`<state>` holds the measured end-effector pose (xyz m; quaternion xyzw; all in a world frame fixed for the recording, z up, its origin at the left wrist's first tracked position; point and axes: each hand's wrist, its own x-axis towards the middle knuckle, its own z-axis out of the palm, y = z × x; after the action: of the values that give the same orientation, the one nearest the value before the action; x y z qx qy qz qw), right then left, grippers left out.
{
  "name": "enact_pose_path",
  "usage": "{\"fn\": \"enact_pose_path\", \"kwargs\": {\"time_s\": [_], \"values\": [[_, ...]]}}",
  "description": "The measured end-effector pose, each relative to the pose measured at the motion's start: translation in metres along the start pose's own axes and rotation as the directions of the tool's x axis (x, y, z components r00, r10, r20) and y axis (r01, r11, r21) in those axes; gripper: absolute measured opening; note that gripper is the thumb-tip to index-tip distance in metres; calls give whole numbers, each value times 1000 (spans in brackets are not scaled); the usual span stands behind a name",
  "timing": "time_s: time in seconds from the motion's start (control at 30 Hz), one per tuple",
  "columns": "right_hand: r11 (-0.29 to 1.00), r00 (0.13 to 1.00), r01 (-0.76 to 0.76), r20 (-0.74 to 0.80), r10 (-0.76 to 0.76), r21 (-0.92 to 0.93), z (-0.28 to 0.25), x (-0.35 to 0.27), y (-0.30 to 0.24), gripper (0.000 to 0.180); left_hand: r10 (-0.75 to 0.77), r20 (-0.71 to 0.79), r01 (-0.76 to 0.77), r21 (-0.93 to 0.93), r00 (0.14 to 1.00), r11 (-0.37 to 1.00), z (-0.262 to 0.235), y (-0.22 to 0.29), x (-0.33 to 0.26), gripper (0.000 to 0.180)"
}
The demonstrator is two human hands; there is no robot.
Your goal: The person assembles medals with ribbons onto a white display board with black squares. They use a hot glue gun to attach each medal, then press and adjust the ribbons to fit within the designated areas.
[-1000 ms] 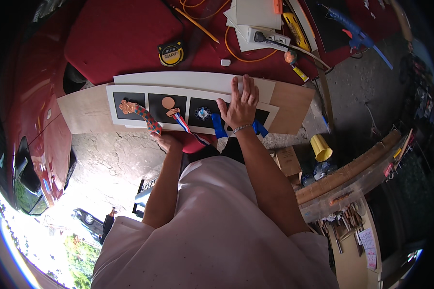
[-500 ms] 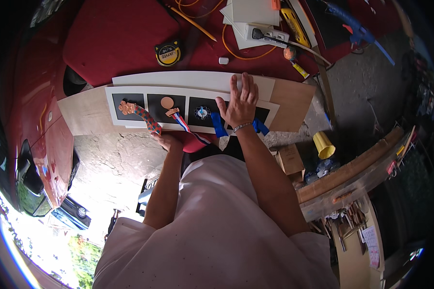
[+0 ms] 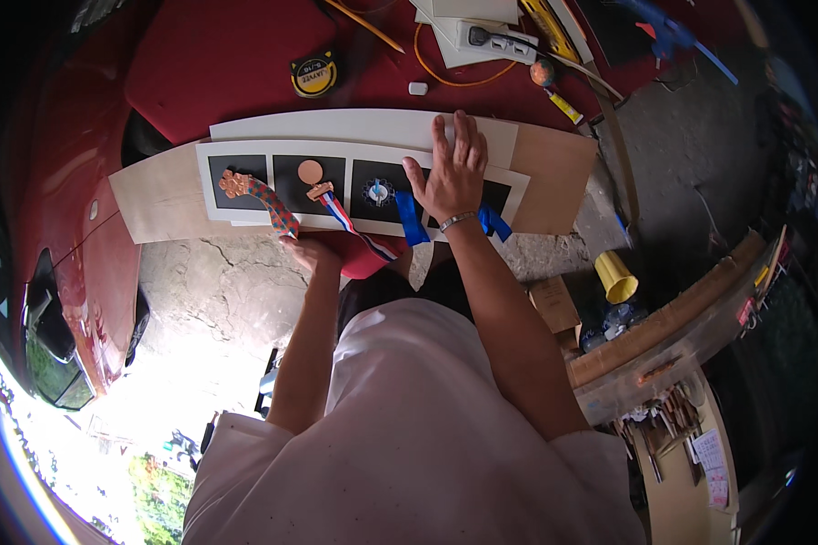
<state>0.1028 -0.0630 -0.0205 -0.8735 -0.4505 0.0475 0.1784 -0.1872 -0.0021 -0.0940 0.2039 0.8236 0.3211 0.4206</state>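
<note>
A white mat board point(image 3: 245, 152) with several black windows lies in front of me on stacked boards. Across the left window is a copper-coloured medal point(image 3: 234, 183) with a red-and-green patterned ribbon point(image 3: 273, 207). My left hand point(image 3: 314, 255) is closed at the board's near edge, its fingertips on the end of that ribbon; some fingers are hidden. Beside it lies a round copper medal point(image 3: 310, 172) on a red, white and blue ribbon point(image 3: 341, 213). A dark-rimmed medal point(image 3: 378, 192) has a blue ribbon point(image 3: 410, 220). My right hand point(image 3: 453, 182) lies flat, fingers spread, over the mat's right part.
Beyond the boards, a red-covered surface point(image 3: 218, 64) holds a tape measure point(image 3: 314, 74), a pencil point(image 3: 364, 24), a power strip point(image 3: 495, 43) and a glue tube point(image 3: 565, 108). A plywood sheet point(image 3: 554, 186) lies underneath. Rightward are a yellow cup point(image 3: 615, 277) and a cardboard box point(image 3: 554, 304); a red car point(image 3: 95, 282) stands left.
The scene sits slightly higher in view, as my head view has shifted. Both hands keep their places on the boards, the left at the ribbon's end.
</note>
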Motion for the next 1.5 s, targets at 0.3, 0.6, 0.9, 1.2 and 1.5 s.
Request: {"fn": "enact_pose_path", "kwargs": {"time_s": [0.3, 0.6, 0.9, 1.2, 1.5], "values": [[900, 929, -122, -271, 252, 419, -63, -40, 64, 31, 329, 226, -370, 176, 917, 912, -78, 11, -8, 51], [991, 999, -21, 39, 16, 129, -71, -106, 75, 45, 584, 802, -990, -136, -126, -27, -2, 67, -105, 45], [996, 999, 32, -10, -32, 86, -55, -108, 80, 41, 333, 832, -895, -430, -443, -117, 98, 72, -142, 54], [998, 999, 25, -39, -22, 63, -52, -108, 79, 36, 308, 822, -876, -471, -478, -102, 101, 75, -134, 54], [999, 996, 0, -85, 4, 50, -46, -111, 75, 34, 319, 815, -873, -474, -483, -111, 100, 74, -133, 51]]}}
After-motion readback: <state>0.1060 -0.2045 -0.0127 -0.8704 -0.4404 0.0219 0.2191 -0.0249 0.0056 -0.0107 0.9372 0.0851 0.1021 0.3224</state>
